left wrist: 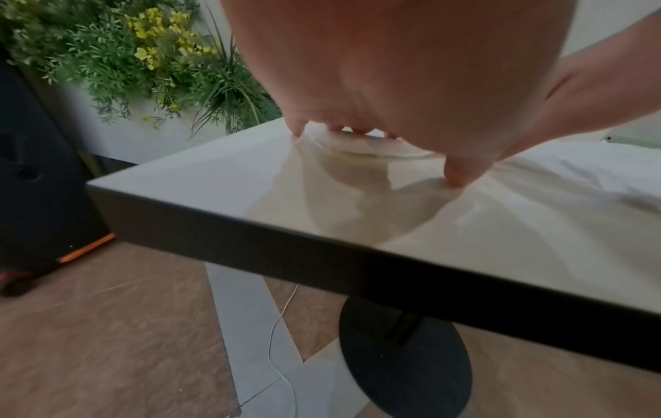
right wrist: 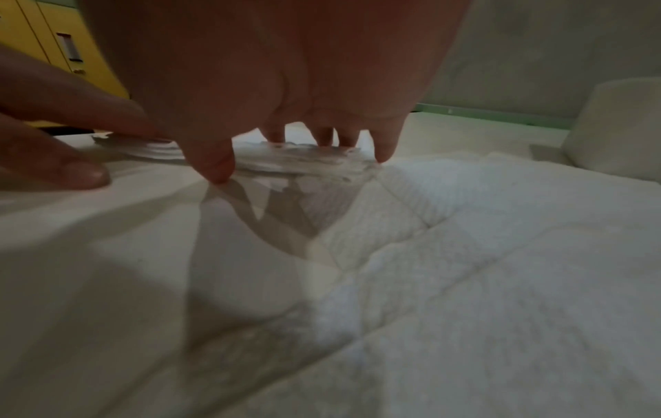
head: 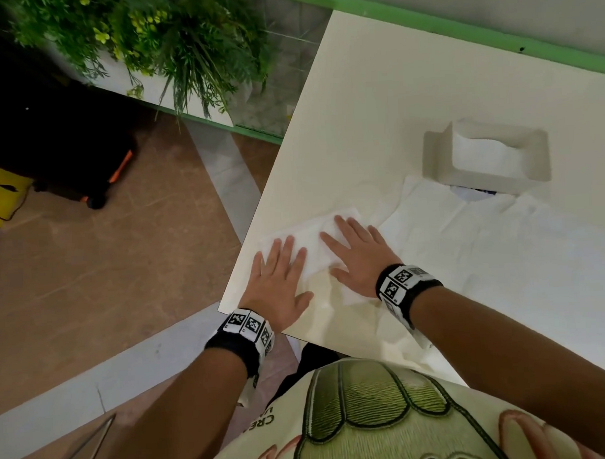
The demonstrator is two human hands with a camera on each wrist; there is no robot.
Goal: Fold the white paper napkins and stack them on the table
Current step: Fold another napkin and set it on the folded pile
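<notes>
A folded white napkin stack [head: 315, 230] lies near the table's left corner. My left hand [head: 278, 274] lies flat on its left end, fingers straight. My right hand [head: 357, 253] presses flat on its right part, fingers spread. In the right wrist view the layered edges of the folded napkin stack [right wrist: 307, 164] show under my fingertips [right wrist: 218, 169], with my left hand [right wrist: 53, 158] at the left. In the left wrist view the napkin stack [left wrist: 372, 147] shows beyond the palm. An unfolded white napkin [head: 483, 243] lies spread to the right.
A white napkin holder [head: 487, 154] with napkins inside stands behind the spread napkin. The cream table [head: 375, 89] ends close to my left hand, with brown floor [head: 107, 270] below. Green plants [head: 150, 39] and a black case [head: 68, 151] are at the far left.
</notes>
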